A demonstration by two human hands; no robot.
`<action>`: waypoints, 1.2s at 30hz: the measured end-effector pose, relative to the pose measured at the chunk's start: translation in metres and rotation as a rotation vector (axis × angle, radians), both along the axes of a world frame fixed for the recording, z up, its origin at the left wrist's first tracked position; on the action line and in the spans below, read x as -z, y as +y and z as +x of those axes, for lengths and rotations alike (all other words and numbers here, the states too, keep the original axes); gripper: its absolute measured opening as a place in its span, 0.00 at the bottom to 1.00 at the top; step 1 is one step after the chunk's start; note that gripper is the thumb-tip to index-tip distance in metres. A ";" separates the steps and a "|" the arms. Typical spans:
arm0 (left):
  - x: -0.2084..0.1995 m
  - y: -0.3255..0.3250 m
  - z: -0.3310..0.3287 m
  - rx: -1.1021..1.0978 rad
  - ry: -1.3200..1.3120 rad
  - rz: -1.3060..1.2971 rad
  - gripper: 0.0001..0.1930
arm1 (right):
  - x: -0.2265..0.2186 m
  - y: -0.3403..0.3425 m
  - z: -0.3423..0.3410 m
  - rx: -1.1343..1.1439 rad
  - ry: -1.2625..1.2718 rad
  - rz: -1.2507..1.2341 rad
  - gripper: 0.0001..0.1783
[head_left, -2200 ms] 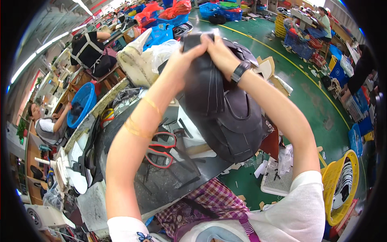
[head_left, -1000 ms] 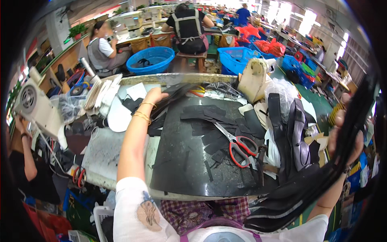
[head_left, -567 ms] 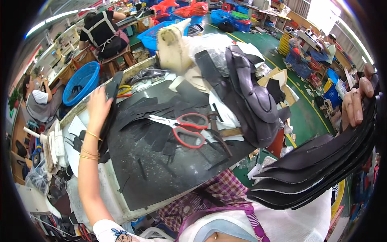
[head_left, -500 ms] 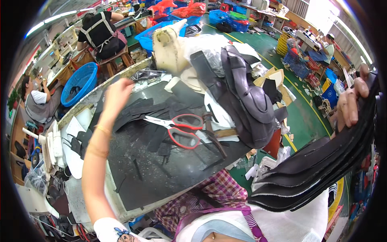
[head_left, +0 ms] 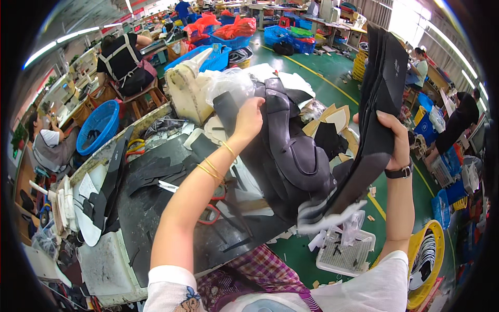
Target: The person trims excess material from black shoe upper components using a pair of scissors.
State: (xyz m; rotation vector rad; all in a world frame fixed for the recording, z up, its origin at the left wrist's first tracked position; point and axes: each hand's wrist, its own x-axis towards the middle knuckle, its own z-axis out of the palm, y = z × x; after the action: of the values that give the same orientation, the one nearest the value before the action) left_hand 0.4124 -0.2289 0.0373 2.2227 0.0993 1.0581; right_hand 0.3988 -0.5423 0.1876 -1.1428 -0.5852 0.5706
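My right hand [head_left: 395, 138] grips a thick stack of long black padded sheets [head_left: 382, 88], raised upright above the right side of the table. The lower end of the stack curves down to the left, its pale edge blurred. My left hand [head_left: 249, 118], fingers curled closed, is at the upper edge of a pile of black moulded pads [head_left: 296, 151]; whether something thin is pinched there cannot be seen. Beneath my left forearm, red-handled scissors [head_left: 209, 214] lie partly hidden. Black offcuts [head_left: 156, 179] are strewn on the dark work mat [head_left: 166, 229].
A cream-coloured machine head [head_left: 184, 91] stands behind the mat, next to clear plastic [head_left: 234, 86]. Below the raised stack is a white basket [head_left: 345, 249] on the green floor. A yellow basket [head_left: 434, 244] stands at the right, a blue tub [head_left: 99, 127] at the left. Several people sit further back.
My left hand has moved right, from over the mat to the pile of moulded pads. My right hand has brought the black stack inward from the far right and turned it upright.
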 end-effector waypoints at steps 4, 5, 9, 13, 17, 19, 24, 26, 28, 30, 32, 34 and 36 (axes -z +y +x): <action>-0.018 -0.008 0.017 0.008 0.351 -0.153 0.22 | 0.004 -0.011 0.021 0.053 0.020 0.027 0.21; -0.025 -0.015 0.026 -0.065 0.442 -0.249 0.27 | 0.003 -0.012 0.022 0.088 0.011 0.037 0.20; -0.020 -0.041 0.057 -0.303 0.328 -0.133 0.29 | 0.004 -0.011 0.019 0.101 -0.095 0.023 0.20; -0.011 -0.007 0.063 -0.058 0.268 -0.428 0.25 | 0.004 -0.011 0.010 0.269 -0.116 -0.095 0.23; -0.102 -0.020 -0.024 0.516 0.107 -1.196 0.11 | 0.001 -0.057 0.009 0.428 -0.002 -0.078 0.26; -0.134 -0.009 -0.070 0.677 0.029 -1.119 0.10 | 0.007 -0.098 0.024 0.457 -0.088 -0.048 0.25; -0.262 0.095 -0.212 0.424 0.000 -0.615 0.14 | 0.020 -0.094 0.036 0.341 -0.187 -0.032 0.27; -0.299 0.121 -0.267 0.047 -0.185 -0.192 0.13 | 0.023 -0.080 0.035 0.324 -0.221 -0.005 0.27; -0.328 0.136 -0.318 -0.392 -0.144 0.064 0.12 | 0.019 -0.071 0.032 0.292 -0.210 -0.034 0.26; -0.341 0.178 -0.362 -0.840 -0.202 0.720 0.14 | 0.004 -0.063 0.026 0.054 -0.206 -0.076 0.26; -0.336 0.193 -0.381 -1.155 -0.089 1.070 0.16 | 0.005 -0.054 0.024 0.111 -0.235 -0.056 0.26; -0.291 0.182 -0.370 -1.199 0.122 1.030 0.15 | 0.000 -0.047 0.018 0.188 -0.284 -0.056 0.26; -0.250 0.230 -0.384 -1.341 0.617 1.276 0.14 | -0.004 -0.042 0.012 0.222 -0.277 -0.082 0.27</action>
State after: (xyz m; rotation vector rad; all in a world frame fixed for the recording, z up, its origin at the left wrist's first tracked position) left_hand 0.0280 0.0013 0.2871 3.6528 1.8391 1.0540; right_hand 0.4105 -0.5840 0.1916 -1.3565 -0.6654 0.2483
